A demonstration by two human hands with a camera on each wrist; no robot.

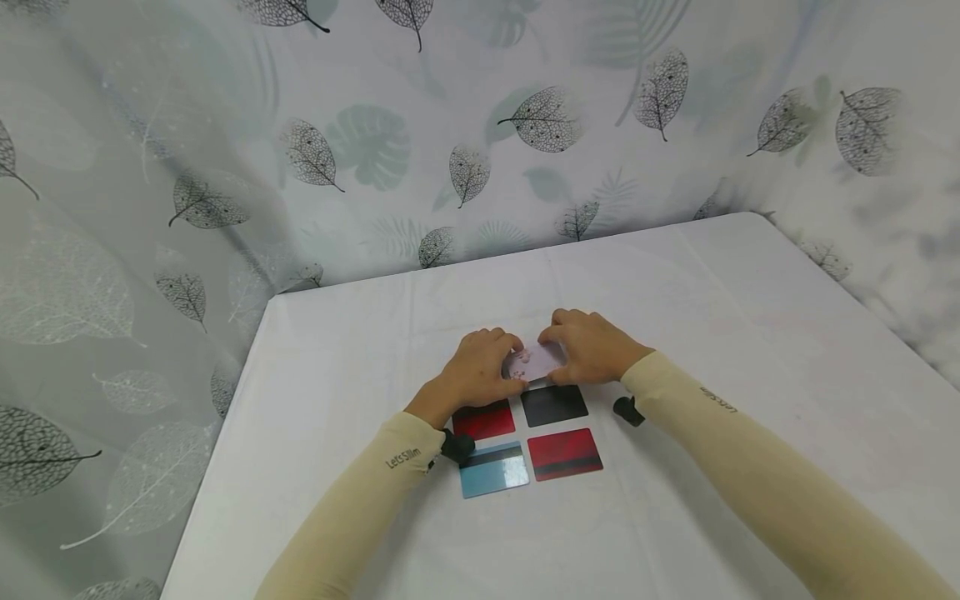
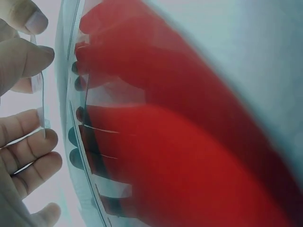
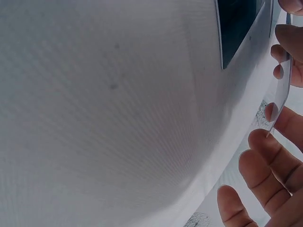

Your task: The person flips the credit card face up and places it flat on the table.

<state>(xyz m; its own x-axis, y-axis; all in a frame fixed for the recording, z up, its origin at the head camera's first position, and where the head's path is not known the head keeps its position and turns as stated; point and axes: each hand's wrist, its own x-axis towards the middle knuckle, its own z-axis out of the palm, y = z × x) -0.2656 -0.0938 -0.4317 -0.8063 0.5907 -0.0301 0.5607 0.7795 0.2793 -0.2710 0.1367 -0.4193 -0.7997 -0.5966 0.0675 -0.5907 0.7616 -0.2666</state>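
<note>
Between the two hands is a pale pink card (image 1: 538, 362) with a flower print. My left hand (image 1: 477, 367) pinches its left side between thumb and fingers. The right side is gripped the same way by my right hand (image 1: 592, 346). In both wrist views the card appears nearly edge-on between the fingertips, slightly bowed in the right one. Below the hands lie a black card (image 1: 555, 406) and a red card (image 1: 491, 421), the latter partly covered by the left hand. Nearer the front are a light blue card (image 1: 504, 472) and a second red card (image 1: 566, 454), each with a dark stripe.
A white cloth covers the table (image 1: 720, 333). Leaf-patterned curtains (image 1: 465, 125) stand behind it and along its sides. Each wrist carries a small black camera, one of them (image 1: 457, 447) overlapping the left red and blue cards in the head view.
</note>
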